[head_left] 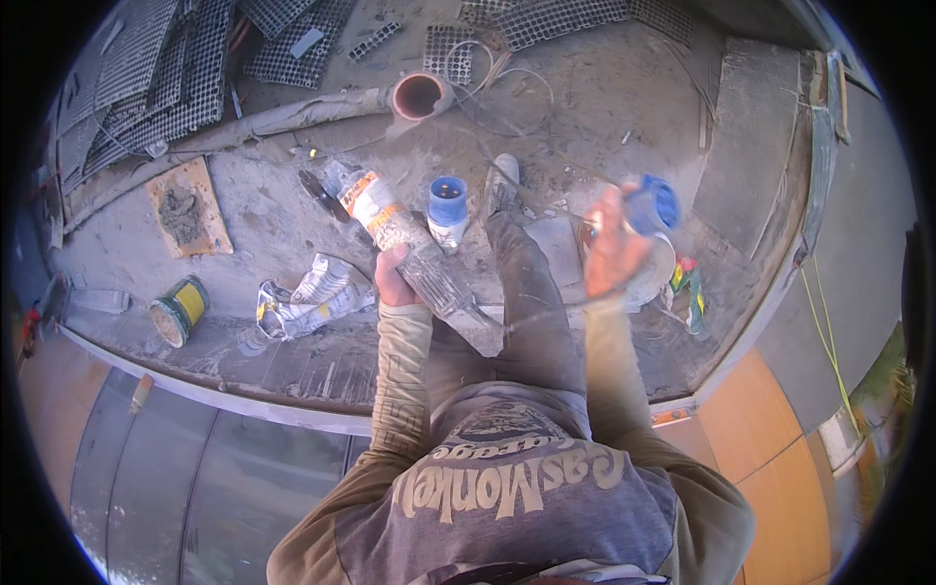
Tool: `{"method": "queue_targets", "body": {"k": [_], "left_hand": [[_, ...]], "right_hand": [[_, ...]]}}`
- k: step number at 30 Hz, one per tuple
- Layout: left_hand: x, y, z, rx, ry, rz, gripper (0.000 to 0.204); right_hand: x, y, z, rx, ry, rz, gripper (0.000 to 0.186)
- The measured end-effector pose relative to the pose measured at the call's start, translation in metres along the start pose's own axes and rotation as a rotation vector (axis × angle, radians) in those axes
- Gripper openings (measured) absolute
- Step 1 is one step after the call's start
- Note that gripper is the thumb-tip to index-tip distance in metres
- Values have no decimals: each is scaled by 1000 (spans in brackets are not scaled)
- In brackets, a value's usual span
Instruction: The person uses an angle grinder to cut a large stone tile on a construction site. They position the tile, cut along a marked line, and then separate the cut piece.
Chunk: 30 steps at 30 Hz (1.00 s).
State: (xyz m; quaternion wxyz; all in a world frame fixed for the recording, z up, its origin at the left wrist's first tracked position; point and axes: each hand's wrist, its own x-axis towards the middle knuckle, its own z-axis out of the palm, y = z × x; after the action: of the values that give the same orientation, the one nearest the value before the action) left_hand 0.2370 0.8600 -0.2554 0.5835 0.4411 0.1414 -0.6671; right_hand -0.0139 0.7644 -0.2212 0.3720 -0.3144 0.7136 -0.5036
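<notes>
My left hand (394, 278) is closed around the dusty grey body of an angle grinder (419, 255), whose orange-and-white front points up and left. The grinder's dark disc (325, 195) is at its far end. My right hand (614, 249), smeared by motion, is raised to the right with a blue plug-like connector (653, 205) at its fingers; its exact kind is blurred. A dark cable (556, 310) runs from the grinder's rear toward this hand. Between the hands, a blue-and-white cylinder (448, 207) with dark spots in its round top stands just beyond the grinder.
Behind my right hand is a white bucket (655, 273). Crumpled packaging (317, 297), a yellow-labelled tub (180, 310) and a mortar-smeared board (189, 207) lie left. Farther off are an upright pipe end (420, 97) and stacked grid panels (156, 93). A raised edge (263, 409) borders the near side.
</notes>
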Motion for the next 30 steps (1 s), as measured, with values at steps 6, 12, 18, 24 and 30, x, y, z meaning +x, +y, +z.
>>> {"method": "queue_targets", "body": {"k": [6, 12, 18, 24, 30], "left_hand": [[-37, 4, 89, 21, -183, 46, 75], [-73, 68, 150, 72, -289, 201, 89], [-103, 109, 241, 223, -494, 329, 92], [-146, 137, 340, 249, -779, 349, 92], [-166, 167, 393, 202, -1130, 355, 77]], "right_hand": [[28, -93, -30, 470, -255, -281, 38], [35, -134, -57, 376, -428, -64, 39], [31, -252, -53, 656, -537, -448, 47], [15, -341, -67, 730, -601, -703, 52], [-6, -399, -71, 689, -637, -782, 71]]}}
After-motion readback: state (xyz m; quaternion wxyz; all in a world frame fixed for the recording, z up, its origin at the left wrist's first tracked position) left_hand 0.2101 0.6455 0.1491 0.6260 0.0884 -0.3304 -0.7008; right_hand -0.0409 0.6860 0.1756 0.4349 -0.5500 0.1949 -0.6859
